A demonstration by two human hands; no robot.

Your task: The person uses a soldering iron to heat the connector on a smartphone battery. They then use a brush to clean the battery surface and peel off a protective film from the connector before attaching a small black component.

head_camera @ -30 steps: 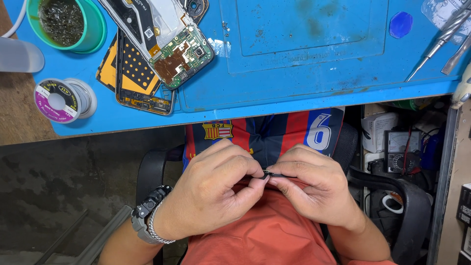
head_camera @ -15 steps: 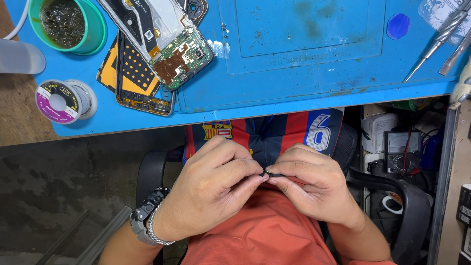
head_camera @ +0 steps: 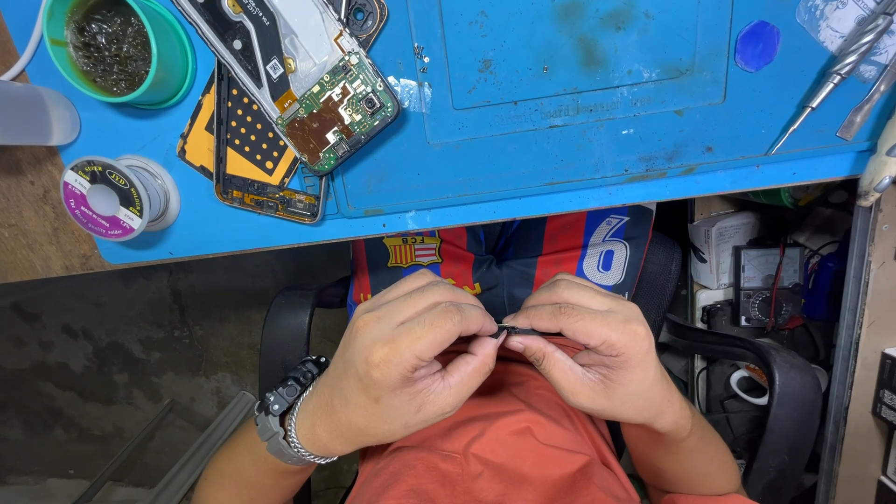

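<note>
Both hands, left hand (head_camera: 411, 359) and right hand (head_camera: 593, 359), pinch a small dark part (head_camera: 519, 330); green cup (head_camera: 177, 65) holds metal wool (head_camera: 110, 45)

we are looking at a matt blue rubbery mat (head_camera: 579, 177), scuffed and stained, lying over a bench (head_camera: 37, 233) of rough brown wood. the opened phone (head_camera: 308, 89) is showing a green circuit board, bare metal shields and glossy yellow film. the green cup (head_camera: 173, 65) is looking like smooth plastic, holding dull metal wool. the solder spool (head_camera: 117, 194) is gleaming grey. the tweezers (head_camera: 835, 79) are shining as steel. our wristband (head_camera: 294, 425) is glinting metal; the shirt (head_camera: 495, 448) is soft orange cloth.
</note>
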